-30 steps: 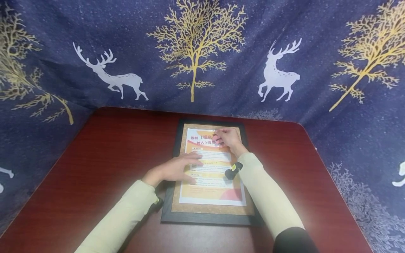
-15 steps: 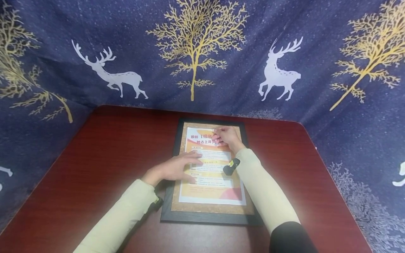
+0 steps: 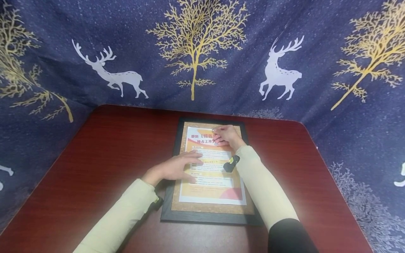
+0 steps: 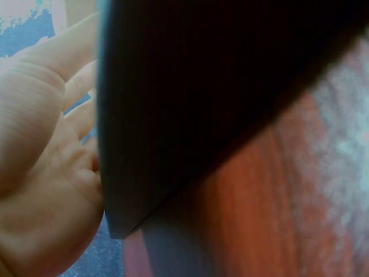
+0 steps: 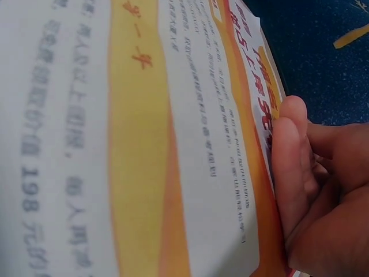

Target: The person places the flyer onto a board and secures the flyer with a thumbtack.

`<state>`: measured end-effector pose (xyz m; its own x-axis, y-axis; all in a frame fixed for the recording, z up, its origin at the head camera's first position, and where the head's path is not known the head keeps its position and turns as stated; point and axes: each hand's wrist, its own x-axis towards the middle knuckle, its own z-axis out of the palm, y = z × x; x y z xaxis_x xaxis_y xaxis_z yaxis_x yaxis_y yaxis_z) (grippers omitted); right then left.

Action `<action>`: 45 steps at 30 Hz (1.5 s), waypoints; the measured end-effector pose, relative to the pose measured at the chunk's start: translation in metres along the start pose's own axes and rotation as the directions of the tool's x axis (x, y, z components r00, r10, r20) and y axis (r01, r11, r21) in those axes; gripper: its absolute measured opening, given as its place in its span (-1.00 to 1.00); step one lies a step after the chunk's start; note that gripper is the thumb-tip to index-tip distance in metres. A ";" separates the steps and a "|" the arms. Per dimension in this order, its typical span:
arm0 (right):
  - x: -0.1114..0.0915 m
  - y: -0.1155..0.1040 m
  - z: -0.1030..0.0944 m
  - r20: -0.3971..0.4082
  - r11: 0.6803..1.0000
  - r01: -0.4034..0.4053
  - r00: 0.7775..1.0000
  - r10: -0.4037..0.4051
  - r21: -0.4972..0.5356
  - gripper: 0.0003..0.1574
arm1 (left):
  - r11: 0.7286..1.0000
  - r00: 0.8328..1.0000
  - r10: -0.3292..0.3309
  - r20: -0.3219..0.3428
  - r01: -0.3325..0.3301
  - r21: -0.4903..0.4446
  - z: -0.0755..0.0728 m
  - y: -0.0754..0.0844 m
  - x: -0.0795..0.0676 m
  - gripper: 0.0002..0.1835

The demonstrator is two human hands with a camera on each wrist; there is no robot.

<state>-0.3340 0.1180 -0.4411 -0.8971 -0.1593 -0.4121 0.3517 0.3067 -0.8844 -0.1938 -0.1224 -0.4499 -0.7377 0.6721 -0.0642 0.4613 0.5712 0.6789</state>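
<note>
A printed poster (image 3: 212,195) in orange, yellow and white lies on a cork board (image 3: 212,208) with a black frame (image 3: 210,218). At the poster's top edge, my right hand (image 3: 228,135) pinches a small shiny pin (image 3: 213,130) between thumb and index finger. The right wrist view shows that hand's other fingers (image 5: 291,173) curled beside the poster, with the pin hidden. My left hand (image 3: 174,169) lies over the poster's left side, fingers spread and fairly straight. In the left wrist view its palm (image 4: 49,190) appears beside the dark frame edge.
The board lies on a dark red wooden table (image 3: 126,140) with rounded far corners. Behind the table hangs a dark blue cloth (image 3: 221,91) printed with white deer and golden trees. A black wrist camera (image 3: 231,164) sits over the poster's right side.
My right wrist and forearm have shifted slightly up and left, while the fingertips stay at the poster's top edge. My left hand stays in place.
</note>
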 end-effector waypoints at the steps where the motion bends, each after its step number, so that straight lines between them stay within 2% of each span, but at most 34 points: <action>1: 0.000 -0.001 -0.001 0.004 1.000 -0.005 1.000 0.005 -0.004 -0.66 | 1.000 1.000 0.000 -0.001 0.000 -0.001 0.000 0.000 0.000 -0.32; 9: -0.001 -0.006 -0.001 0.011 0.999 -0.034 0.999 0.034 -0.024 -0.63 | 1.000 1.000 0.004 -0.002 -0.004 0.005 0.000 0.000 0.000 -0.32; 24: 0.000 -0.010 0.000 0.021 0.978 -0.056 0.998 0.061 -0.199 -0.58 | 0.999 0.999 0.042 -0.001 -0.042 0.007 0.004 -0.005 0.003 -0.31; 33: -0.002 -0.011 -0.002 0.042 0.976 -0.033 0.998 0.044 -0.217 -0.70 | 1.000 1.000 0.027 0.002 -0.027 0.000 0.004 -0.001 0.003 -0.31; 41: -0.002 -0.013 -0.002 0.039 0.974 -0.047 0.998 0.057 -0.219 -0.65 | 1.000 1.000 0.015 0.002 -0.015 -0.002 0.002 -0.001 0.002 -0.30; 45: -0.002 -0.014 -0.001 0.033 0.968 -0.037 0.998 0.047 -0.249 -0.68 | 1.000 1.000 0.008 0.000 -0.008 -0.006 0.002 -0.003 0.002 -0.30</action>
<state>-0.3376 0.1144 -0.4274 -0.8704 -0.1760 -0.4599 0.3069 0.5365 -0.7861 -0.1953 -0.1220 -0.4530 -0.7341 0.6766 -0.0582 0.4647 0.5629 0.6835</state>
